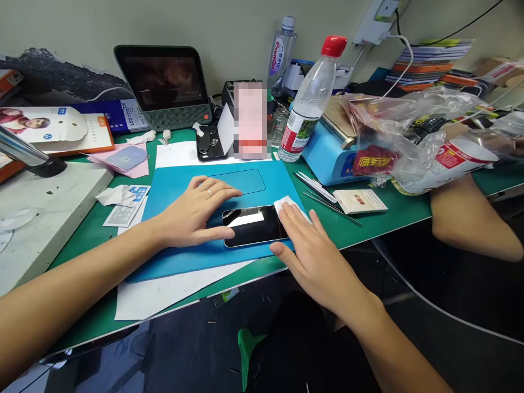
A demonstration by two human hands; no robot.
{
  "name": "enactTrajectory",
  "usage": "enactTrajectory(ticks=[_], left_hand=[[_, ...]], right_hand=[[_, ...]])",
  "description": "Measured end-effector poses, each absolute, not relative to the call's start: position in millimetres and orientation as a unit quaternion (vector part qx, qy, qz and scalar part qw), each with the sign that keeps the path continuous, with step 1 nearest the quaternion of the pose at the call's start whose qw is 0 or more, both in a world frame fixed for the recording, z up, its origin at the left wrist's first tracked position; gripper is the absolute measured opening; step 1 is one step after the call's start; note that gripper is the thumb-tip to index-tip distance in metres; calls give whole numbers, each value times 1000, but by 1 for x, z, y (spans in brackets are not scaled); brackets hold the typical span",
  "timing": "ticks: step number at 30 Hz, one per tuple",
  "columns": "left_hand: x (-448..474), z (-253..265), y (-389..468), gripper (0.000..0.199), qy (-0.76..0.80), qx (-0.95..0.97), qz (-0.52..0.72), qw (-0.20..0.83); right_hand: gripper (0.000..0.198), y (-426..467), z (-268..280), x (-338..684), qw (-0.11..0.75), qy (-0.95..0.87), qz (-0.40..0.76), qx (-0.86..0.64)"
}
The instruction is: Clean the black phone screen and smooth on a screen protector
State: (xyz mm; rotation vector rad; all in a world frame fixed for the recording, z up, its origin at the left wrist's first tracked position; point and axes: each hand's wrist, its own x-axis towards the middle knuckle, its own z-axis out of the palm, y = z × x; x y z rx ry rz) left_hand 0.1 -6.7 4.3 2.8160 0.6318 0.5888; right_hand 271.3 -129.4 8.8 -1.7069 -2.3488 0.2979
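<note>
A black-screened smartphone [256, 232] lies face up on a blue mat [176, 207], light glaring off its glass. My left hand [200, 213] arches over the phone's left end, fingers spread, a ring on one finger. Its thumb rests at the phone's lower left corner. Under the long fingers of my right hand [309, 248] is a folded white wipe [289, 203], pressed at the phone's right end; the thumb sticks out to the side. An outline of a phone shape [245, 180] is drawn on the mat behind.
A bottle with a red cap [309, 103], pens and tweezers [319, 188] and a small white box [360, 201] stand or lie right of the mat. Behind are a smart display [166, 82] and a blue machine [327, 155]. Another person's arm [470, 218] is at the right.
</note>
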Motion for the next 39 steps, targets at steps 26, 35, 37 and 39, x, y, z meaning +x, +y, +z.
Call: enactTrajectory(ticks=[26, 35, 37, 39], left_hand=[[0, 6, -6, 82, 146, 962, 163, 164], [2, 5, -5, 75, 162, 964, 158, 140], [2, 4, -5, 75, 163, 964, 159, 141], [1, 4, -4, 76, 161, 964, 160, 142]], right_hand=[[78, -156, 2, 223, 128, -884, 69, -444], [73, -157, 0, 283, 135, -835, 54, -531], [71, -150, 1, 283, 133, -832, 62, -536], [68, -141, 3, 282, 122, -831, 70, -538]])
